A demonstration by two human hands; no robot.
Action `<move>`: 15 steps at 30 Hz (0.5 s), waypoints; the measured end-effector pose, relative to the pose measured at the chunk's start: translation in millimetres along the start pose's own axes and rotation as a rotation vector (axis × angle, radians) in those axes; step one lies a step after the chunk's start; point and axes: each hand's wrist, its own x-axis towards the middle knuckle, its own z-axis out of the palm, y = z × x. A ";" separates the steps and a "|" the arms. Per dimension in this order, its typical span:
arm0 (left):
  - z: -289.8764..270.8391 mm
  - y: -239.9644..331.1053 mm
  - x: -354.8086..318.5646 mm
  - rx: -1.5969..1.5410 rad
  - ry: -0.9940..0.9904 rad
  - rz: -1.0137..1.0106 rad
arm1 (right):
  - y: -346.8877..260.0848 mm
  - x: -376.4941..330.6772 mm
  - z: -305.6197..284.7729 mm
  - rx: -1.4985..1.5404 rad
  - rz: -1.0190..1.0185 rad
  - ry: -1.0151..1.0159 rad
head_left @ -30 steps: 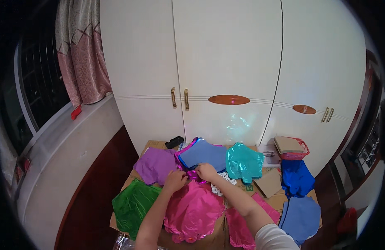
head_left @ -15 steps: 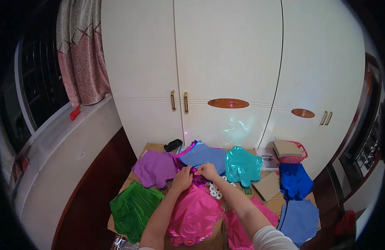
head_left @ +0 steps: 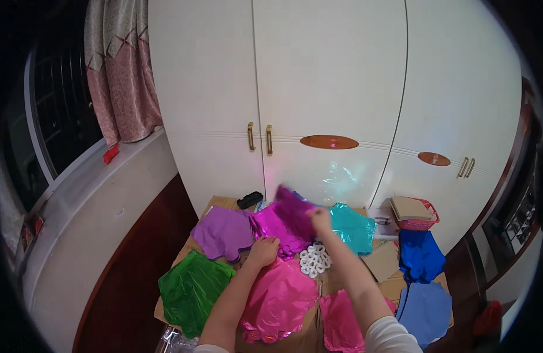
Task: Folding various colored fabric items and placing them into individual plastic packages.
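Observation:
My right hand point(head_left: 320, 221) is closed on the edge of a shiny magenta foil sheet point(head_left: 295, 212), whose far part is lifted and blurred. Below it lies more magenta foil point(head_left: 271, 226), its lower edge beside my left hand point(head_left: 265, 250). The left hand rests with fingers laid over that edge, above a pile of pink foil sheets point(head_left: 281, 300). A cluster of small white rings point(head_left: 313, 260) lies between my forearms. Left of the magenta foil is a purple stack point(head_left: 223, 231) with a scalloped edge; a teal foil stack point(head_left: 352, 228) is to its right.
Green foil point(head_left: 194, 294) lies at near left, more pink foil point(head_left: 342, 320) under my right forearm. Blue foil point(head_left: 421, 256), grey-blue sheets point(head_left: 425, 312), a cardboard piece point(head_left: 380, 260) and a red basket point(head_left: 421, 222) stand right. White cabinet doors point(head_left: 330, 76) rise behind the cardboard-covered table.
My hands have moved apart from a shared grip on bunched magenta foil. The right hand swung right, spreading the foil over the blue sheets; the white rings are now uncovered.

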 end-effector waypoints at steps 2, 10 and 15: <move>10.8 3.9 10.9 0.014 0.037 0.037 | 2.1 39.0 -51.8 -0.202 -0.093 0.349; -0.2 -2.0 -7.5 -0.069 0.065 -0.062 | -187.0 -30.9 -75.5 -0.416 -0.785 0.186; -41.4 -28.2 -44.0 -0.121 0.146 -0.163 | -180.0 -59.0 41.4 -0.510 -1.418 -0.290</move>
